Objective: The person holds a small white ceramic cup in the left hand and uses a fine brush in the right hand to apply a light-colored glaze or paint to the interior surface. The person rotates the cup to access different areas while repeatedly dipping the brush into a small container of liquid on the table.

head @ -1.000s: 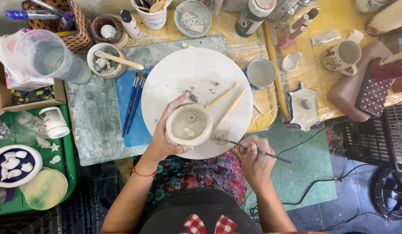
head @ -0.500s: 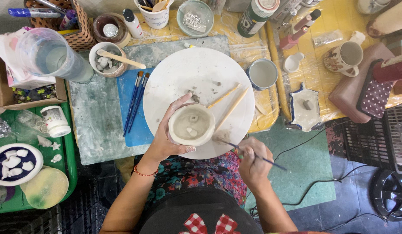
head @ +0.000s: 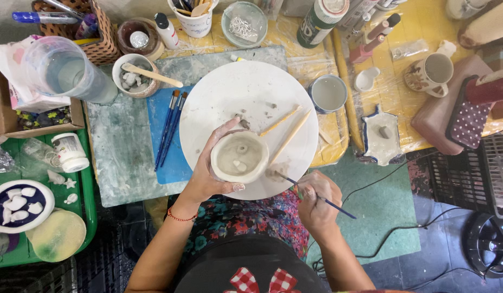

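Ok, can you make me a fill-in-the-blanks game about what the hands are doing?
1. The left hand holds a small clay ____.
2. The right hand holds a thin ____.
3. Two wooden sticks lie on the round white ____.
4. Beside the disc, two brushes rest on a ____ mat.

Missing words: bowl; brush; disc; blue

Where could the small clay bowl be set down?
Free: the white round board's upper-left part, above the left hand holding the unfired clay bowl. Crowded: its right, with two wooden sticks; the right hand holds a brush.
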